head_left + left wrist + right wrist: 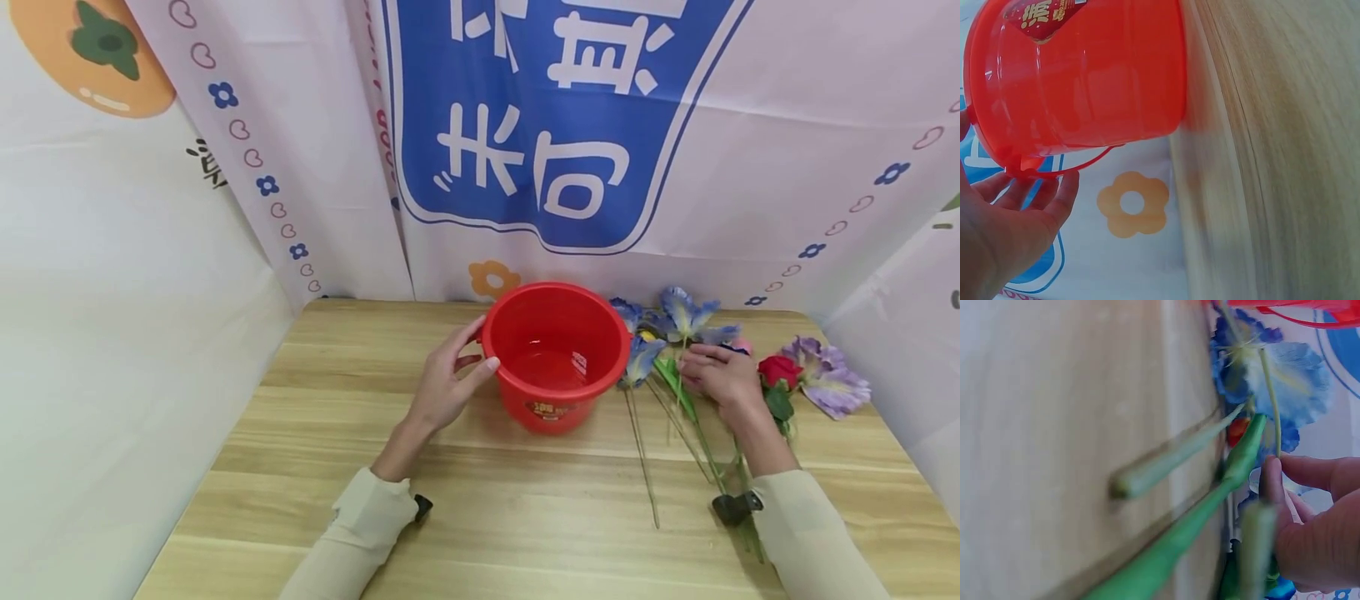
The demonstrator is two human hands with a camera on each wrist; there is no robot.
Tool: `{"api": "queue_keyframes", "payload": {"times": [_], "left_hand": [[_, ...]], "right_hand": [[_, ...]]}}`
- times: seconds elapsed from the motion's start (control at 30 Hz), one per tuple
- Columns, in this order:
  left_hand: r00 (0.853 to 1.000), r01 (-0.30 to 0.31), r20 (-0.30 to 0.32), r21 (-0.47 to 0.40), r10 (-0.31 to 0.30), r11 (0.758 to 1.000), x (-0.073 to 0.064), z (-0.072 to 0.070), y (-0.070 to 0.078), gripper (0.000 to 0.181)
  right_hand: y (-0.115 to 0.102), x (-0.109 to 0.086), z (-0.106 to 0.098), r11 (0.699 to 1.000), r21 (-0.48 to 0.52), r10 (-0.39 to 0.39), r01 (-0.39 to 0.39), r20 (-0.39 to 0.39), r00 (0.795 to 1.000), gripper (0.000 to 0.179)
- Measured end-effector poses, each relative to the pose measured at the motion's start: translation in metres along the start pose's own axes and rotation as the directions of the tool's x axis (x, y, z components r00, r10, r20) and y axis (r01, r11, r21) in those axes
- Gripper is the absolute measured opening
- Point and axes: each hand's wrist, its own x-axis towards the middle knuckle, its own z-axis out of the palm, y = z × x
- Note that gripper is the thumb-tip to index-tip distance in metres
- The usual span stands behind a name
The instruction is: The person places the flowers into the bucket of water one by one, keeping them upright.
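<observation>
The red plastic bucket (517, 403) stands upright on the wooden table. My left hand (444, 385) holds it at the left of its rim, thumb on the near side and fingers by the handle (1088, 164). To the right, my right hand (722, 379) pinches the thin stem of a blue artificial flower (684, 313) between thumb and fingertips. In the right wrist view its pale blue petals (1297, 378) spread beyond the fingertips. A green stem (1179, 531) passes close below that hand.
Another blue flower (642, 360) lies against the bucket's right side, its stem toward the front. A red rose (780, 370) and a purple flower (836, 383) lie right of my right hand. Behind the table (315, 433) hangs a printed cloth (330, 150).
</observation>
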Motion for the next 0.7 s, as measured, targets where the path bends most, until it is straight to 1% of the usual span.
{"api": "queue_keyframes", "payload": {"times": [0.03,0.1,0.23,0.27,0.43,0.57,0.7], "left_hand": [[1.000,-0.004,-0.003,-0.004,0.004,1.000,0.000,0.000,0.000,0.067],[1.000,-0.011,-0.006,-0.010,0.011,1.000,0.000,-0.001,0.001,0.066],[1.000,-0.011,-0.007,-0.016,0.011,1.000,0.001,-0.001,0.001,0.066],[1.000,-0.007,-0.006,-0.016,0.007,1.000,0.001,-0.001,0.001,0.066],[1.000,0.006,-0.001,-0.017,-0.006,1.000,0.001,0.000,0.000,0.067],[1.000,0.007,-0.002,-0.018,-0.007,1.000,0.001,0.001,-0.001,0.067],[1.000,0.013,-0.010,-0.022,-0.013,1.000,0.000,0.002,0.000,0.067]], "right_hand": [[-0.002,-0.002,0.000,0.999,0.030,-0.016,0.016,0.007,1.000,0.071],[-0.006,-0.005,0.000,0.993,0.108,-0.039,0.038,0.009,0.999,0.065],[-0.016,-0.013,-0.001,0.969,0.238,-0.062,0.062,-0.010,0.998,0.039],[-0.019,-0.015,-0.002,0.961,0.268,-0.061,0.063,-0.018,0.998,0.035],[-0.034,-0.027,-0.003,0.942,0.319,-0.096,0.104,-0.041,0.995,0.036],[-0.047,-0.036,-0.002,0.929,0.339,-0.142,0.147,-0.040,0.989,0.036],[-0.059,-0.043,0.000,0.910,0.364,-0.197,0.200,-0.045,0.979,0.037]]}}
